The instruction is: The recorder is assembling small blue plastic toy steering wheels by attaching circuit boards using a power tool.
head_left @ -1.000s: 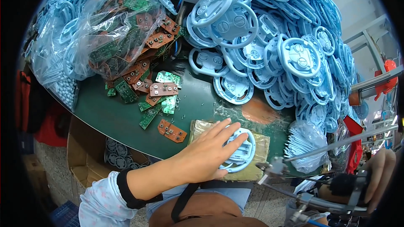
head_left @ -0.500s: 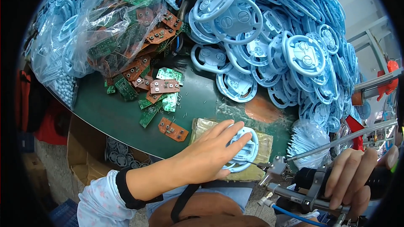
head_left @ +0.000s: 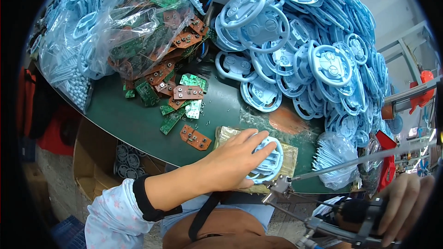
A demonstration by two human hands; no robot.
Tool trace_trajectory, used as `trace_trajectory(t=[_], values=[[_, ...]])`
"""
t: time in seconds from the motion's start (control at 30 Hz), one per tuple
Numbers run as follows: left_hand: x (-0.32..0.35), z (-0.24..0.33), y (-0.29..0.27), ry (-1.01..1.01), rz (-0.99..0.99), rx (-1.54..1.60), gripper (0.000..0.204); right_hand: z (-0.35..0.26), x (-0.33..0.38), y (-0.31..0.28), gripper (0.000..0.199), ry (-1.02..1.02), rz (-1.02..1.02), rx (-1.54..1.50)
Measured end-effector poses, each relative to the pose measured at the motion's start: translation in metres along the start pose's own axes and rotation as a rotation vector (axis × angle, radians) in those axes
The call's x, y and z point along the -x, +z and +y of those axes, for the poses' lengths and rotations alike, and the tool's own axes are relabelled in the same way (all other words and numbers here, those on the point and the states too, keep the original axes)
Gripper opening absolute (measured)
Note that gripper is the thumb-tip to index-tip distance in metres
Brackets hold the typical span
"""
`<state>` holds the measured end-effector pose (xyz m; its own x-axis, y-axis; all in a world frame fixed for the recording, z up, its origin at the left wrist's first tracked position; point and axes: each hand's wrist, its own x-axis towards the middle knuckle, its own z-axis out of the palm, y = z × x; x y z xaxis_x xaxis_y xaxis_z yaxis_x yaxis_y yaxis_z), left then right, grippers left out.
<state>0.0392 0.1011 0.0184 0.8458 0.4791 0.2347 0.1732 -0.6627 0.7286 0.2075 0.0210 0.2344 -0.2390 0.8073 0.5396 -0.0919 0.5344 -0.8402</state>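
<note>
My left hand [head_left: 235, 159] is closed over a light-blue plastic toy steering wheel [head_left: 273, 159], with its fingers across the far rim and its thumb at the near side. The wheel rests on a tape-wrapped block [head_left: 288, 152] at the table's front edge. At the lower right, my right hand [head_left: 404, 205] curls round the black body of a power screwdriver [head_left: 355, 212] fixed to a metal arm. That hand is partly blurred. Beside the wheel's near right rim sits the metal jaw fixture [head_left: 280, 186] of the screwdriver's feed. I cannot make out the bit's tip.
Blue wheels [head_left: 330, 64] are heaped at the back right. Brown and green circuit boards [head_left: 188, 93] lie left of centre, some in a clear bag [head_left: 134, 27]. One brown board [head_left: 195, 137] is near the block. A bag of blue sticks [head_left: 334, 159] lies right. A cardboard box [head_left: 92, 157] stands below.
My right hand has moved right and slightly down with the screwdriver. The metal jaw fixture has shifted left, closer under the wheel. My left hand stays on the wheel; the view has shifted slightly.
</note>
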Motion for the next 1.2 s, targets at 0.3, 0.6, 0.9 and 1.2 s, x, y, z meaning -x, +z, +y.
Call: trace_trajectory(t=[0.3, 0.6, 0.9, 1.2], values=[[0.002, -0.003, 0.001, -0.004, 0.025, 0.005, 0.085, 0.022, -0.002, 0.016, 0.064, 0.182, 0.014, 0.027], [0.000, -0.003, 0.002, 0.019, 0.037, -0.003, 0.085, 0.048, 0.018, -0.004, 0.044, 0.098, -0.067, 0.024], [0.001, -0.003, 0.002, 0.020, 0.053, -0.015, 0.086, -0.005, 0.005, -0.085, 0.024, 0.229, -0.556, -0.021], [0.002, -0.003, 0.001, 0.019, 0.039, 0.008, 0.087, 0.019, -0.003, -0.055, 0.015, 0.210, -0.423, -0.018]])
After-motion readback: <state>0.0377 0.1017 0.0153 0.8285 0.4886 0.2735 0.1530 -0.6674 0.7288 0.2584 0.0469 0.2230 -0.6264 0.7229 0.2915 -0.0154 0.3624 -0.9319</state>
